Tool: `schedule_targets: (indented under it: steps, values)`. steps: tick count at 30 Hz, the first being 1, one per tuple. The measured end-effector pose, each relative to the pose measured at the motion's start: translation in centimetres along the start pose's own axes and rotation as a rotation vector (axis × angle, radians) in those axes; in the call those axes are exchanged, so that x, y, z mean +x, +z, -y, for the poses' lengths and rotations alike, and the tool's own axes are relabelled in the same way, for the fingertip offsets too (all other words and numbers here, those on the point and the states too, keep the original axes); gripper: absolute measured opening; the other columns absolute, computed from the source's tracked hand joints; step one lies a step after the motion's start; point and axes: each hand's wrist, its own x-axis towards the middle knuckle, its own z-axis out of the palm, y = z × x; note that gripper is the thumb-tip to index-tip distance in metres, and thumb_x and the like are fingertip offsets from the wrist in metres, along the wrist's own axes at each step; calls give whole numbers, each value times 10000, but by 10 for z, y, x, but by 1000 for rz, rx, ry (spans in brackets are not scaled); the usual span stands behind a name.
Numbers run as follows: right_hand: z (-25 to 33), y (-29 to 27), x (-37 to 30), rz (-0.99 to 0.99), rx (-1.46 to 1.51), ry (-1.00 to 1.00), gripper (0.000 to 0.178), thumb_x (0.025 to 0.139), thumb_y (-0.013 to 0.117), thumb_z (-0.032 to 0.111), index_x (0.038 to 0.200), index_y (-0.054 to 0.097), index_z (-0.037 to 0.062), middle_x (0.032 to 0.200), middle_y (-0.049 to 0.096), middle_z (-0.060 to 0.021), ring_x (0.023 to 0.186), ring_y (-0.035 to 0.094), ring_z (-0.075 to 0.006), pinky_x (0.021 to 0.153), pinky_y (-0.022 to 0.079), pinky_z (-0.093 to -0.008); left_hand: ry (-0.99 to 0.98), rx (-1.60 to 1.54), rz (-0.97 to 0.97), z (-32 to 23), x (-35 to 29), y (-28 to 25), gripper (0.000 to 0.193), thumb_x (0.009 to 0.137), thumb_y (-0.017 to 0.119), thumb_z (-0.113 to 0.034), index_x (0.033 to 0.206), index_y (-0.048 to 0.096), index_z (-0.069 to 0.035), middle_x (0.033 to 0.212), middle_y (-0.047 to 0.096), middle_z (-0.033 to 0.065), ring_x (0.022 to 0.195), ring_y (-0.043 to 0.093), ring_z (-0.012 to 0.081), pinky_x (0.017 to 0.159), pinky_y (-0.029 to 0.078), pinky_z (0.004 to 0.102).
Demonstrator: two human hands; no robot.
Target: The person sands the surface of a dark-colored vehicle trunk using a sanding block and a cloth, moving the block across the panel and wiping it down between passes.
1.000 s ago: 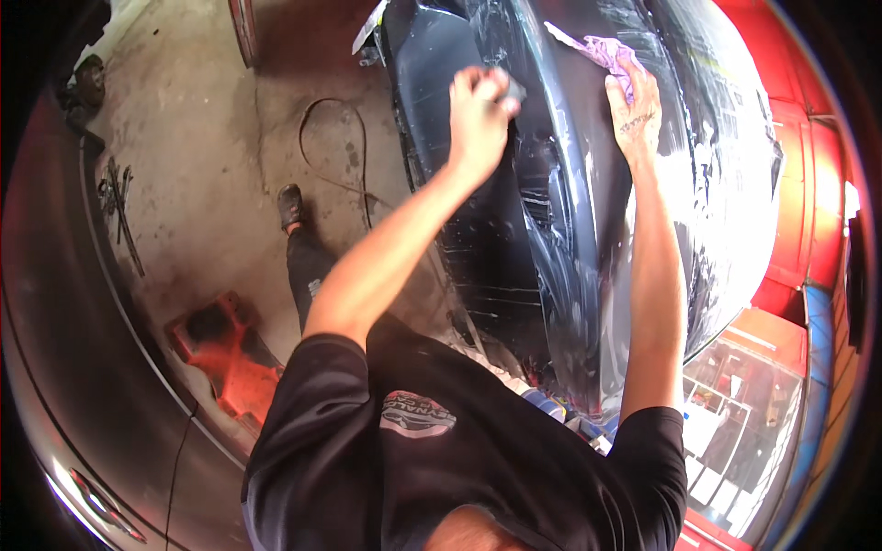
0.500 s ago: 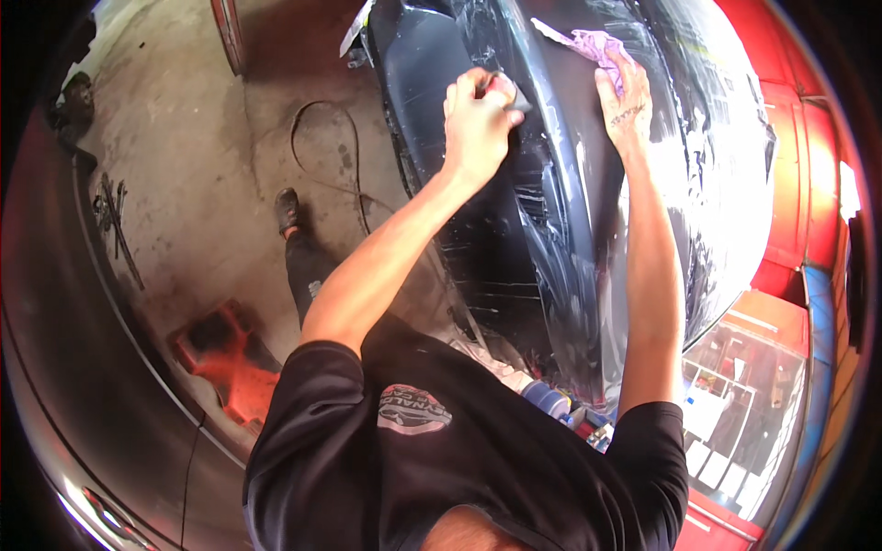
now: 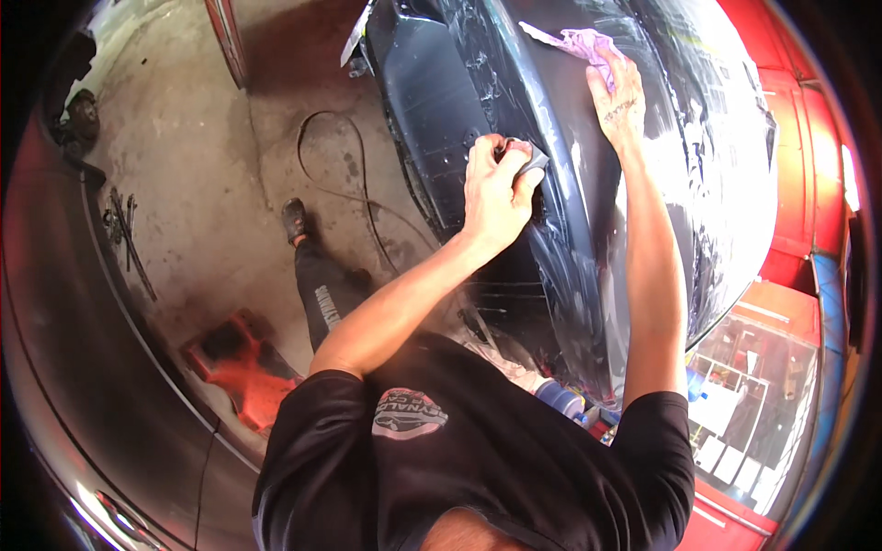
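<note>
A dark car body panel (image 3: 562, 73), glossy, wet-looking and streaked with whitish residue, stretches out in front of me. My left hand (image 3: 494, 195) is closed around a small folded grey sheet (image 3: 535, 160) that looks like sandpaper; something reddish shows between the fingers. It is at the raised edge beside the recessed dark section (image 3: 432, 78). Farther right, my right hand (image 3: 622, 106) lies on the upper surface with a crumpled purple cloth (image 3: 588, 44) under its curled fingers. The cloth's loose end trails to the left.
Another dark car (image 3: 110, 386) stands close on my left. A hose (image 3: 363, 138) loops over the concrete floor, and a red-and-black stand-like object (image 3: 243, 372) lies near my foot. A blue roll (image 3: 559, 399) is by the panel's near end; a red glass-topped cabinet (image 3: 763, 367) stands at right.
My left hand has drawn back toward me and slightly right along the panel edge, still gripping the grey sheet. My right hand and the cloth have barely shifted, and the view has tilted slightly.
</note>
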Motion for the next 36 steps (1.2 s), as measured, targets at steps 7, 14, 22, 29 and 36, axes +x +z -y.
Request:
schedule_targets:
  steps: [7, 14, 22, 29, 36]
  values:
    - [0, 2, -2, 16, -22, -6, 412, 982, 691, 328, 1378, 665, 219, 1373, 634, -117, 1291, 589, -346, 1113, 452, -489, -128, 86, -2, 16, 36, -15, 281, 938, 766, -106, 1190, 696, -4, 1189, 582, 205, 1104, 612, 354, 966, 516, 431]
    - [-1, 4, -2, 23, 9, 30, 417, 983, 692, 342, 1386, 660, 239, 1396, 616, -118, 1310, 576, -348, 1125, 440, -496, 54, 195, -25, 18, 32, -12, 253, 887, 791, -127, 1115, 719, -45, 1118, 617, 202, 1036, 610, 393, 878, 512, 486]
    - [-6, 2, -2, 25, -13, 24, 423, 983, 689, 361, 1388, 658, 241, 1393, 618, -127, 1315, 575, -349, 1134, 437, -491, 16, 74, 40, -3, 4, -4, 251, 943, 755, -74, 1173, 674, -13, 1183, 575, 190, 1120, 610, 342, 969, 520, 437]
    - [-4, 4, -3, 25, -27, 44, 421, 980, 692, 349, 1386, 661, 241, 1377, 626, -127, 1314, 576, -346, 1134, 439, -484, -4, 151, -10, 2, 24, -3, 306, 913, 780, -77, 1192, 672, -12, 1186, 563, 190, 1109, 603, 342, 969, 515, 434]
    - [-9, 1, 0, 9, -3, 22, 407, 982, 692, 343, 1372, 670, 229, 1369, 626, -135, 1304, 580, -354, 1127, 448, -479, 100, 114, -32, 3, 34, 5, 287, 888, 781, -27, 1156, 685, 4, 1182, 576, 189, 1109, 621, 342, 936, 536, 434]
